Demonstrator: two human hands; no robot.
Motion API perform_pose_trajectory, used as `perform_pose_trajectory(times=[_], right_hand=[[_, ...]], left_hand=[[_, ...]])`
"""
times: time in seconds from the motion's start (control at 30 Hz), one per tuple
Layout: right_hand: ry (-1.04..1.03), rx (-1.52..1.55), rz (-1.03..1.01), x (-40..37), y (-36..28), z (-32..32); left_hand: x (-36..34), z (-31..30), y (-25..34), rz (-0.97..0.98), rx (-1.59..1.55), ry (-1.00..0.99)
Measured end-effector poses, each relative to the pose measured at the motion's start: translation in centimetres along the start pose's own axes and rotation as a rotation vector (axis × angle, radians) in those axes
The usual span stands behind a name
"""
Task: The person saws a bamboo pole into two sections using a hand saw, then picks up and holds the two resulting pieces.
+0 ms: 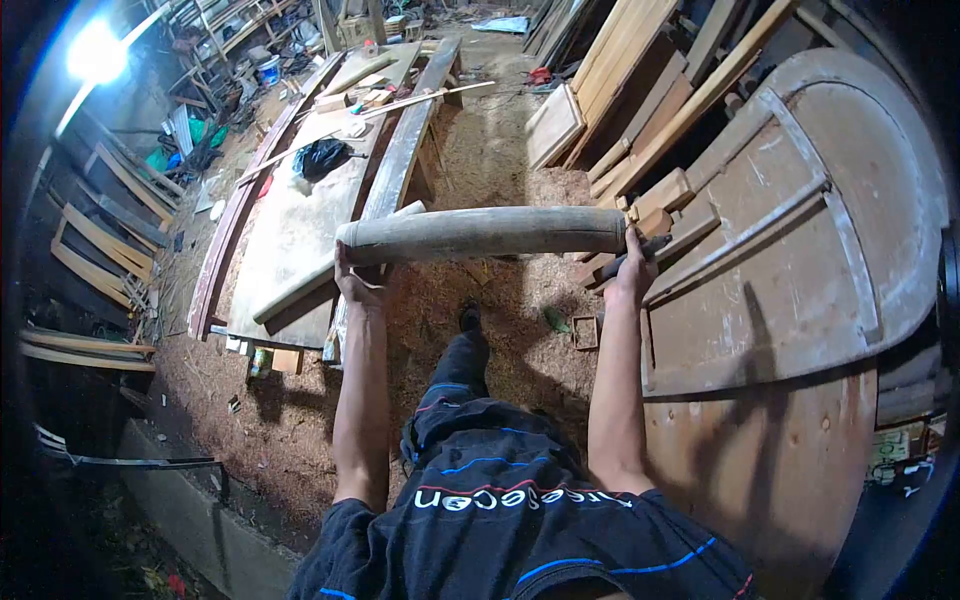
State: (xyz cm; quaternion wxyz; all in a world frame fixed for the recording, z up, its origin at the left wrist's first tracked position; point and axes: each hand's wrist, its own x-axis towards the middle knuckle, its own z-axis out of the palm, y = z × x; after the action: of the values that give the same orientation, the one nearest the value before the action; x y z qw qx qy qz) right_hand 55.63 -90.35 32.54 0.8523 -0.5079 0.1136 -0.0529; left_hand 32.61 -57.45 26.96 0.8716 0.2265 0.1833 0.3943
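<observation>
A thick, rounded wooden piece [485,233] is held up level across the front of my body. My left hand [357,280] grips its left end from below. At the other end my right hand [632,268] supports the piece, and a dark slender object [655,244] is also in or against that hand; what it is, I cannot make out. Behind the left end, a long pale wooden piece [300,292] lies slanted on the workbench [262,245].
The workbench also bears a black plastic bag [322,158] and thin wooden strips. Planks [625,60] lean at the upper right. A large round-ended wooden panel [770,240] stands at the right. Sawdust covers the floor [270,440], with a small wooden box [585,332] on it.
</observation>
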Motion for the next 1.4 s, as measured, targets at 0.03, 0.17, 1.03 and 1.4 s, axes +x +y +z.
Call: perform_pose_trajectory(times=[0.03,0.17,1.03,1.4], right_hand=[[-0.015,0.021,-0.002,1.3,0.8,1.0],[-0.016,0.015,0.026,6.3,2.1,6.9],[-0.274,-0.127,-0.029,34.6,8.5,45.2],[-0.383,-0.268,-0.168,65.0,15.8,59.6]], left_hand=[[1.8,-0.1,-0.6,0.006,-0.02,0.034],[10.6,0.6,-2.9,0.014,-0.031,0.139],[59.5,8.5,-17.1,-0.134,0.087,0.418],[76.6,22.8,-24.5,0.193,-0.02,0.329]])
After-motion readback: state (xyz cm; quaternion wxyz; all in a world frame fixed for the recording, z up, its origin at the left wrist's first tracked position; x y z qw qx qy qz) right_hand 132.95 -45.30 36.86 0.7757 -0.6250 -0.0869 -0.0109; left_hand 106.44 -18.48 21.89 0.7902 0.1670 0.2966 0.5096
